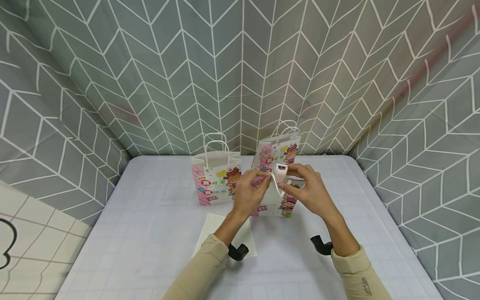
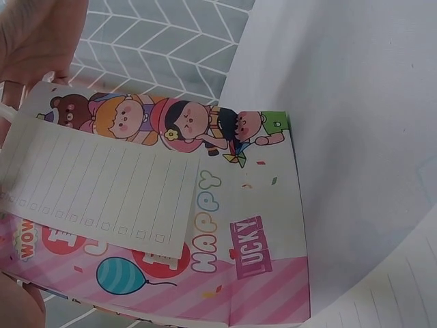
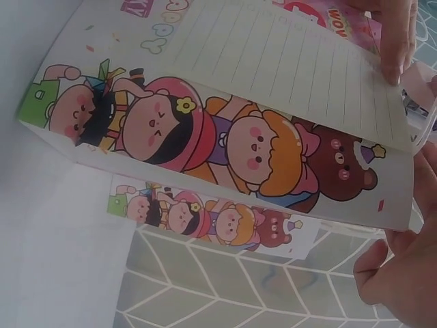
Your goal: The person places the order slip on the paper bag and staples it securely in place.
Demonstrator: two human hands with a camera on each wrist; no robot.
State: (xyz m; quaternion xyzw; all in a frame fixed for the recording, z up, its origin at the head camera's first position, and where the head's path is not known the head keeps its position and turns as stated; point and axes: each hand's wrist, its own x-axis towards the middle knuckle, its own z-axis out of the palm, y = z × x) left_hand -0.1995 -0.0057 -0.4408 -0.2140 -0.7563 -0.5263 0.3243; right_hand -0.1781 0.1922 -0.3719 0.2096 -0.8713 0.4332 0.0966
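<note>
A paper gift bag (image 1: 290,153) with cartoon characters and pink stripes stands at the right on the table. Against its front hangs a cream lined sheet (image 2: 102,184) with small check boxes along one edge. My left hand (image 1: 252,191) pinches at the bag's upper front, near the sheet's top and a white handle; exactly what lies between the fingertips is hidden. My right hand (image 1: 313,191) holds a small pink-and-white device (image 1: 280,173) with a dark slot in its end, between thumb and fingers beside the left fingertips. The device's kind is unclear.
A matching gift bag (image 1: 217,179) stands upright on the left, handles raised. A second lined sheet (image 1: 210,227) lies on the white table (image 1: 142,233) under the left forearm. Patterned grey curtains (image 1: 240,75) enclose the back and sides.
</note>
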